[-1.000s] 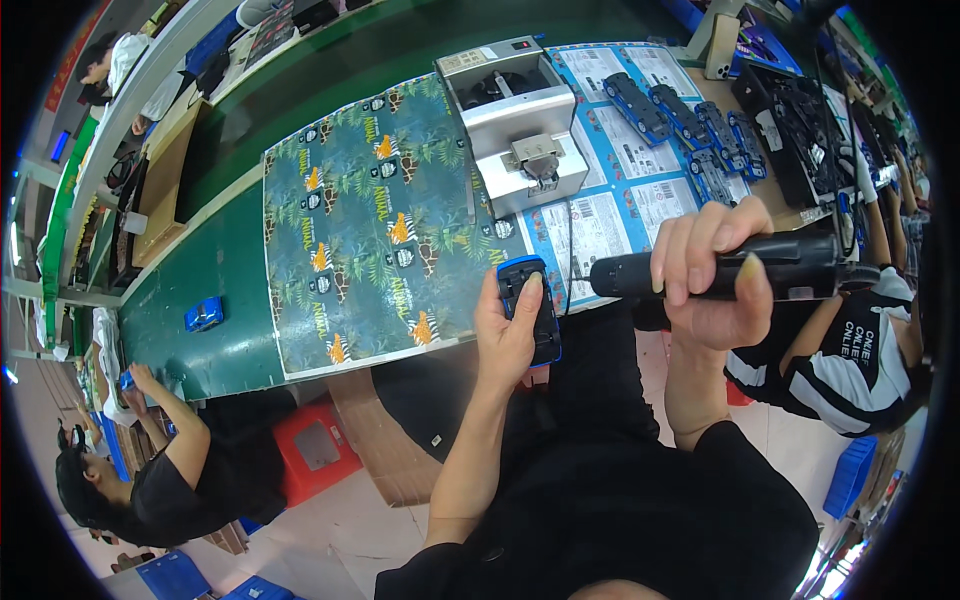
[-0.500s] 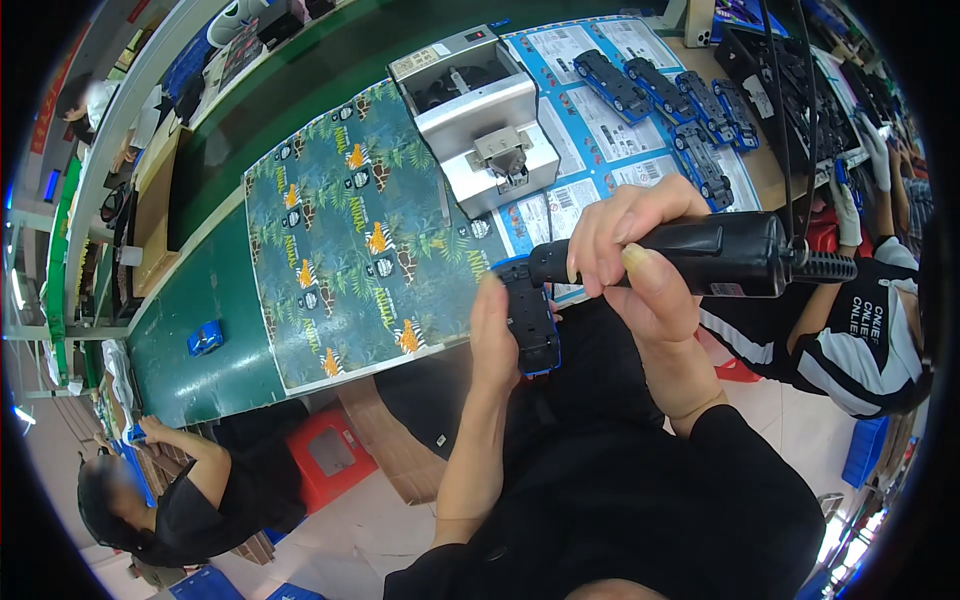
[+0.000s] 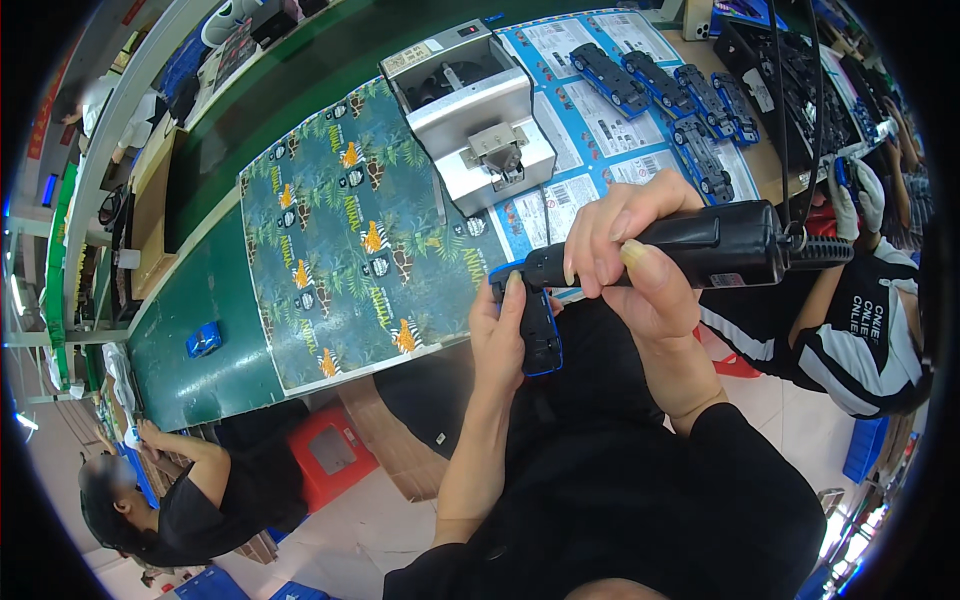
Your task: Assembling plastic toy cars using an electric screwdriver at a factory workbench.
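Observation:
My left hand (image 3: 497, 335) is closed around a blue toy car (image 3: 543, 345), whose black underside faces me. The thumb lies across the car's upper end. In my right hand (image 3: 640, 250) is a black electric screwdriver (image 3: 720, 246), held roughly level with its cord running off to the right. Its nose meets the car's underside close to my left thumb; the bit itself is hidden. Just beyond both hands stands a silver screw feeder (image 3: 485, 130) on the bench.
Several upturned blue toy cars (image 3: 700, 160) lie on printed sheets at the far right, beside a black bin (image 3: 770, 90) of dark parts. One blue car (image 3: 204, 340) sits on the green bench (image 3: 180, 385) at left. Co-workers sit on both sides; a red stool (image 3: 330, 450) stands below.
My left thumb has shifted right and up over the car's end, near the screwdriver nose. The screwdriver's rear has risen slightly. The co-worker's gloved hands at right have moved together.

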A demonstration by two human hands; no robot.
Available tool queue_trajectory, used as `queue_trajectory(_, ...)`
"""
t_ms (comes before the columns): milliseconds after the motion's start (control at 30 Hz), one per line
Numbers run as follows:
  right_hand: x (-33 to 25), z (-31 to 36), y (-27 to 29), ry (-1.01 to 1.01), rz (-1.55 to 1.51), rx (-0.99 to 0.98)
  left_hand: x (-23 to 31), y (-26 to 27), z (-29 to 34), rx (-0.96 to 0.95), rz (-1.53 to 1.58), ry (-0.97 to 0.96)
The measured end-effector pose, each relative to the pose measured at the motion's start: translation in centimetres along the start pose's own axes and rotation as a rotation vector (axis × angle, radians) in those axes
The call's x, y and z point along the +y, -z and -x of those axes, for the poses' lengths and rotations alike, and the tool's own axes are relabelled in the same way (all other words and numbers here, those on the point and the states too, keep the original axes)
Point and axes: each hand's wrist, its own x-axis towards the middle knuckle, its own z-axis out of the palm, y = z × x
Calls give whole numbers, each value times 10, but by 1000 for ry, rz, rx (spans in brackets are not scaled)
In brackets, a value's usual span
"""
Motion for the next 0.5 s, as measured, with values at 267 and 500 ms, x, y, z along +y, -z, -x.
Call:
queue_trajectory(267,-7,-4,0,101,-44,-47,3,4,-1,-15,-28,15)
queue_trajectory(500,-13,-18,16,209,-5,-67,2,9,4,-63,-204,-171)
